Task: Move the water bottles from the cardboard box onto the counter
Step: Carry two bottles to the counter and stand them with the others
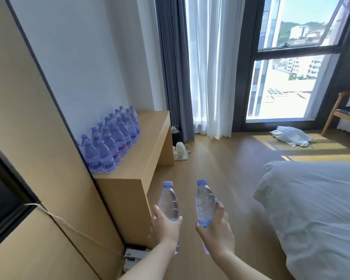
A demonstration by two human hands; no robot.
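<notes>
At six o'clock, hands: we hold two bottles out in front of us, one per hand, above the wooden floor (226, 178).
Left hand (166, 225): our fingers and thumb curl round the lower half of the left bottle (168, 201), which stands nearly upright with its cap at twelve o'clock.
Right hand (214, 227): it wraps the waist and lower half of the right bottle (205, 201) just as firmly, cap up, tilted slightly.
Where the rest stand: at ten o'clock from our hands, the bottle group (111, 142) sits upright in rows on the desk (150, 138), against the wall panel.
Cardboard box: we cannot see it from here.
Handling, as we judge it: both bottles look full of water, so moderately heavy for their size; thin clear plastic should give a little under a squeeze; smooth walls could slip if wet.
Where to hold: we favour the narrowed waist or the labelled lower half, as now, since the cap end offers less grip.
Setting down: bases are small, so we expect a knocked bottle could topple its neighbours in the tight rows.
Count, carried: two bottles.
Count, on the desk: roughly twenty; the back rows overlap, so we cannot give an exact figure.
Other things: one bed (315, 209) at three o'clock, one kettle (180, 148) on the floor at twelve o'clock.
</notes>
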